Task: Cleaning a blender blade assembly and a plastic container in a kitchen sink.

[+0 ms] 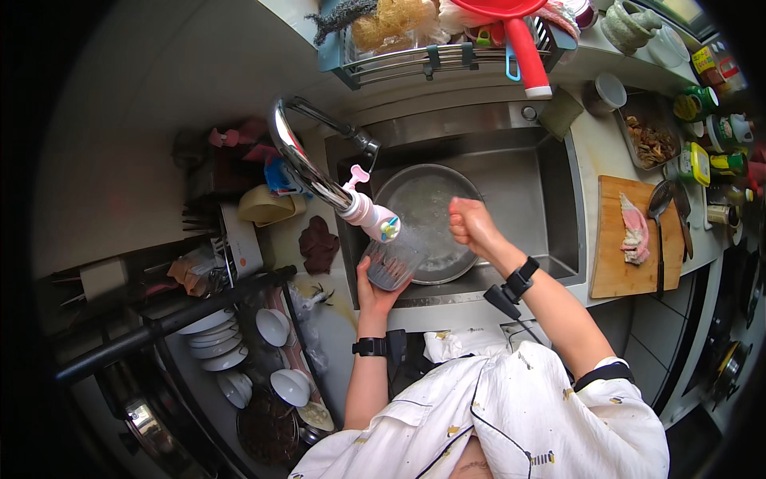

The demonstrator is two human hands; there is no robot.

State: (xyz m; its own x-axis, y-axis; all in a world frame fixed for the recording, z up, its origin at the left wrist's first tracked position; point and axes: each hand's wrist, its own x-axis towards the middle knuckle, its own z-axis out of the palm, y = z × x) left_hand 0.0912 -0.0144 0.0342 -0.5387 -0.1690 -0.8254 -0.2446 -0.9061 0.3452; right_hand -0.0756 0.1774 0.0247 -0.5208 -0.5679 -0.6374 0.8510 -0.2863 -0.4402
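Observation:
A clear ribbed container [393, 263] is held in my left hand [377, 293], tilted under the pink tap nozzle [380, 223] of a chrome faucet [293, 149]. Water sprays from the nozzle around it. Below, a round metal pan [443, 179] with water in it sits at the left of the stainless steel sink [514, 185]. My right hand [470, 224] is raised over the pan's right edge with its fingers curled. Whether something small is inside that fist cannot be told.
Right of the sink lies a wooden cutting board [610, 239] with a pink-white cloth [633, 230] and a slotted metal spoon [660, 200]. Behind the sink stands a rack [395, 63] holding a red-handled strainer [526, 54]. White bowls [291, 386] stand on shelves at lower left.

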